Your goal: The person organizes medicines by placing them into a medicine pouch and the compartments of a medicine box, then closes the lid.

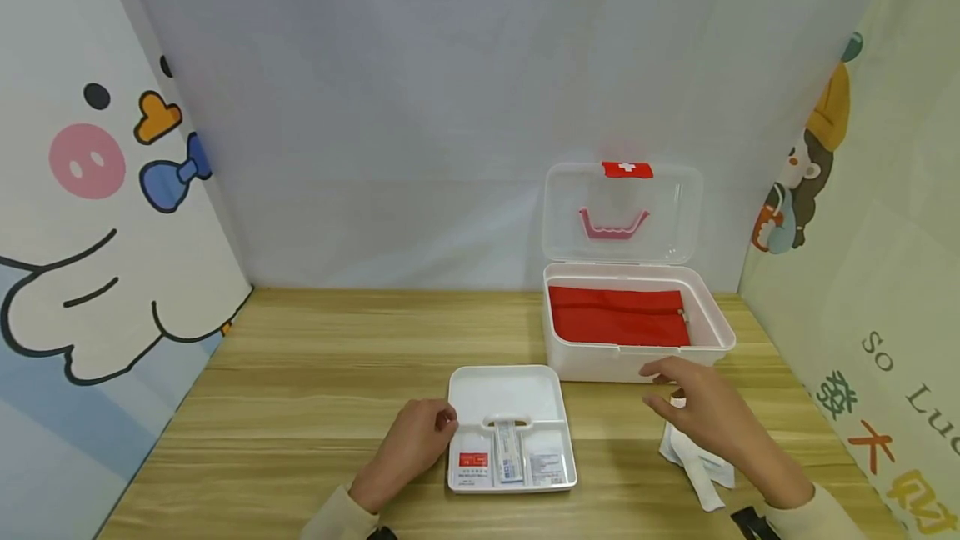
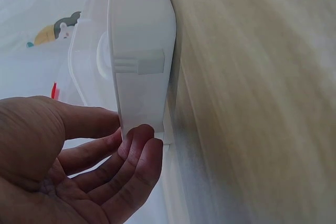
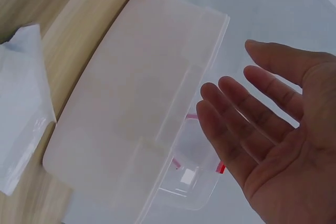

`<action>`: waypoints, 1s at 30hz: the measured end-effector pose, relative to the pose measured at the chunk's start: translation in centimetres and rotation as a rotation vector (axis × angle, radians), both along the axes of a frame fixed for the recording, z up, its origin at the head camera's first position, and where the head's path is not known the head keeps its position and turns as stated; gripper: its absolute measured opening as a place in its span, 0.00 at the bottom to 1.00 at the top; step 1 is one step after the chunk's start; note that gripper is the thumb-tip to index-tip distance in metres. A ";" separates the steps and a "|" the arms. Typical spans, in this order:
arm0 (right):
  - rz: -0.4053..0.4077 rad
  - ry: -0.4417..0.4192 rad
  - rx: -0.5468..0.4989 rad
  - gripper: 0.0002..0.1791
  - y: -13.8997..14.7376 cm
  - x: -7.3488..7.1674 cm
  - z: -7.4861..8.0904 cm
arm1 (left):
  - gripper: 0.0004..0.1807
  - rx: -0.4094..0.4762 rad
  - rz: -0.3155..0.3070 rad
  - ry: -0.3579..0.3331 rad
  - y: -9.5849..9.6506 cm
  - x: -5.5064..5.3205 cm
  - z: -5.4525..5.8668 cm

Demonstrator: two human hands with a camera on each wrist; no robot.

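Note:
At the left edge of a white divided tray [image 1: 505, 390] is my left hand [image 1: 411, 440], thumb and fingers pinching its side in the left wrist view. Inside the tray lie a red-and-white packet [image 1: 473, 470], a narrow printed packet [image 1: 509, 453] in the middle slot and a pale printed packet [image 1: 547, 468]. My right hand [image 1: 707, 408] hovers with relaxed, spread fingers and holds nothing. Beneath it, partly hidden, white wrappers or strips [image 1: 693, 465] lie on the table. The right wrist view shows its palm in front of the white box [image 3: 131, 93].
At the back right stands the first-aid box [image 1: 592, 362], its clear lid [image 1: 667, 215] raised against the curtain. A red zippered pouch [image 1: 618, 325] fills most of it. Wood-grain table [image 1: 330, 357] extends to the left; printed curtains [image 1: 847, 290] enclose the sides.

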State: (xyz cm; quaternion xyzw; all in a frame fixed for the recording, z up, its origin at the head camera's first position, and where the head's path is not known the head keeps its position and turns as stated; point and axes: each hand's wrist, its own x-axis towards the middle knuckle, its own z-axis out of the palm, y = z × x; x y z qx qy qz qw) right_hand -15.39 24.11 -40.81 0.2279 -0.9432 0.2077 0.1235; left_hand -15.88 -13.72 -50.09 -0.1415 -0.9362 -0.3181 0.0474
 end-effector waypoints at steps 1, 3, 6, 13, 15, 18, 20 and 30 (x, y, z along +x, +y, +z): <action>-0.001 0.002 0.002 0.16 0.3 0.1 -0.2 | 0.03 -0.001 0.000 0.005 0.0 0.0 0.0; -0.005 0.006 0.009 0.16 1.0 0.2 -0.5 | 0.03 -0.002 -0.001 0.011 0.0 0.0 -0.1; -0.005 0.010 0.009 0.16 1.9 0.3 -0.9 | 0.03 -0.001 0.000 0.007 0.0 0.1 -0.1; -0.036 -0.024 0.039 0.17 3.3 0.5 -1.4 | 0.03 -0.003 0.000 0.011 0.0 0.0 -0.2; -0.041 -0.043 0.044 0.18 3.7 0.5 -1.6 | 0.03 0.001 -0.002 0.016 0.0 0.0 -0.2; -0.047 -0.078 0.061 0.19 4.2 0.5 -2.1 | 0.03 0.006 -0.003 0.016 0.0 0.0 -0.2; -0.053 -0.104 0.080 0.19 4.6 0.6 -2.5 | 0.03 0.004 -0.002 0.016 0.0 0.0 -0.2; -0.045 -0.157 0.145 0.20 5.7 1.0 -5.3 | 0.03 0.005 0.001 -0.011 0.0 0.0 -0.1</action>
